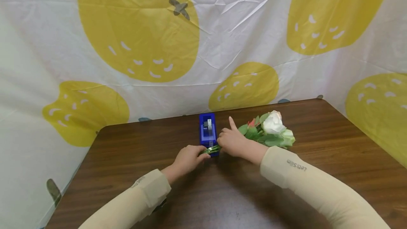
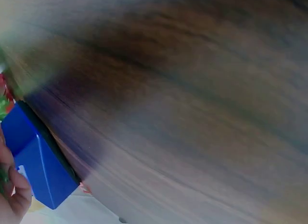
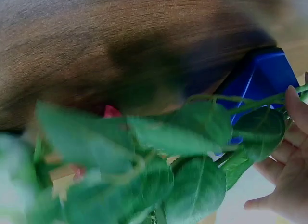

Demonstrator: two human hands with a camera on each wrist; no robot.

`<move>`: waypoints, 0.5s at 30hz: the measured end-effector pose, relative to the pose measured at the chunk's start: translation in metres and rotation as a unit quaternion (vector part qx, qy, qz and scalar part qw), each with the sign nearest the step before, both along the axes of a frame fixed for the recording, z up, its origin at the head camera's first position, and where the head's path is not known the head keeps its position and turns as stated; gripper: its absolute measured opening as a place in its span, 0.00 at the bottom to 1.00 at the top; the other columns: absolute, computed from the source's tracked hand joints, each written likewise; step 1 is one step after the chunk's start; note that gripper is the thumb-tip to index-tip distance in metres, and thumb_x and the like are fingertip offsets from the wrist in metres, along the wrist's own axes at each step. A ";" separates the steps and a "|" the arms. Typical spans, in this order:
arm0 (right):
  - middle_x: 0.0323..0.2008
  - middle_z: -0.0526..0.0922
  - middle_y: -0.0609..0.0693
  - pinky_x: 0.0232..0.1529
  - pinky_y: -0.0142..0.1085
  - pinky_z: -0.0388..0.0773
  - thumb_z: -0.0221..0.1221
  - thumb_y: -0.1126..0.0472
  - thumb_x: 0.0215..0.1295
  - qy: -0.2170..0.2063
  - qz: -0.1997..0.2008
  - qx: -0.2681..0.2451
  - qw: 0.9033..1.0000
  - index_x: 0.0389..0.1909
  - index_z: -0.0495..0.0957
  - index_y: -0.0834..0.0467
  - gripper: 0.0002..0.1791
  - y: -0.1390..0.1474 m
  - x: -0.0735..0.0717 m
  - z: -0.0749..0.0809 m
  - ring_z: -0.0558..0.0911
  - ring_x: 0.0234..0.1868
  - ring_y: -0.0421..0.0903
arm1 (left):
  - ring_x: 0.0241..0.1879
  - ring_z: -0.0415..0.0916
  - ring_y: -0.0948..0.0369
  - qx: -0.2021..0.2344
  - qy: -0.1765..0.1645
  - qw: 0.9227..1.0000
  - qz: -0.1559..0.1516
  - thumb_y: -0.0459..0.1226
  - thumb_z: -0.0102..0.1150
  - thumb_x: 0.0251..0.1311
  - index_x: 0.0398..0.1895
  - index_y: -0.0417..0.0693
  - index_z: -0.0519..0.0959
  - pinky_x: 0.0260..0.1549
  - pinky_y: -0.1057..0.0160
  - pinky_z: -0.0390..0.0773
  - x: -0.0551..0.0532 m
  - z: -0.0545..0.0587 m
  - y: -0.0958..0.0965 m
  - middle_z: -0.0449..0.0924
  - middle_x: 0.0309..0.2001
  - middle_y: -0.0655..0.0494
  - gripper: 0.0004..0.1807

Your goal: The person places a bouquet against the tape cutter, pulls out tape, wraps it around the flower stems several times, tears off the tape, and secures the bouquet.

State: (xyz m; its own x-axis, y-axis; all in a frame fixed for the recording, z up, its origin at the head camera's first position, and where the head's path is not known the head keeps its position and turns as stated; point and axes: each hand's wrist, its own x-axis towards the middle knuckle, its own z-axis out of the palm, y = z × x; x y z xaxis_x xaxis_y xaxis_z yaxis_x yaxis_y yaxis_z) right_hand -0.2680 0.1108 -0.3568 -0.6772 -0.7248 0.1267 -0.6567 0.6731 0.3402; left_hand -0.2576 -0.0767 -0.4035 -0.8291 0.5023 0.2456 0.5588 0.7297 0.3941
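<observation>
Artificial roses (image 1: 274, 123) in white, pale green and red lie with leafy heads to the right and green stems (image 1: 211, 149) to the left. Near the stems' ends, my left hand (image 1: 187, 158) pinches them between thumb and fingers. My right hand (image 1: 234, 141) grips the stems below the leaves, one finger sticking out. A blue tape dispenser (image 1: 207, 130) stands just behind the stems, which cross its front end. Something shiny and clear, like tape, shows on the stems. Green leaves (image 3: 192, 185) fill much of the right wrist view.
Everything is on a brown wooden table (image 1: 133, 158). A white curtain (image 1: 238, 20) with yellow fruit prints hangs behind the table and along its sides.
</observation>
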 end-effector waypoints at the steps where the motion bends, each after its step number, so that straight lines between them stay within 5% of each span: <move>1: 0.32 0.82 0.49 0.59 0.64 0.49 0.66 0.52 0.47 -0.013 -0.002 -0.004 1.000 0.28 0.81 0.56 0.12 0.000 -0.001 0.000 0.76 0.43 0.50 | 0.18 0.68 0.64 -0.009 0.018 1.000 0.000 0.40 0.59 0.57 0.28 0.46 0.78 0.20 0.63 0.68 0.000 0.000 0.000 0.77 0.20 0.58 0.07; 9: 0.38 0.83 0.50 0.61 0.64 0.44 0.62 0.51 0.53 -0.120 -0.028 -0.015 0.992 0.34 0.81 0.56 0.13 -0.001 -0.008 0.002 0.75 0.50 0.51 | 0.23 0.76 0.60 -0.043 0.154 0.987 -0.024 0.41 0.59 0.56 0.29 0.46 0.77 0.24 0.60 0.72 0.000 -0.007 -0.005 0.80 0.25 0.57 0.07; 15: 0.44 0.82 0.52 0.62 0.63 0.37 0.60 0.51 0.56 -0.212 -0.049 -0.038 0.975 0.40 0.80 0.58 0.16 0.000 -0.016 0.004 0.70 0.59 0.55 | 0.22 0.76 0.60 -0.047 0.199 0.978 -0.035 0.40 0.60 0.55 0.30 0.45 0.76 0.23 0.61 0.72 -0.002 -0.012 -0.006 0.80 0.24 0.56 0.07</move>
State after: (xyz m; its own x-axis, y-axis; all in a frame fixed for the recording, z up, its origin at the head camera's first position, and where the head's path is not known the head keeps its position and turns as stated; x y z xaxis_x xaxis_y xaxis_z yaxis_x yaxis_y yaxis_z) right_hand -0.2841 0.1111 -0.3532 -0.7458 -0.6536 -0.1290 -0.6591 0.7521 -0.0001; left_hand -0.2597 -0.0828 -0.4151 -0.6403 0.5906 0.4911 0.7043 0.7066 0.0686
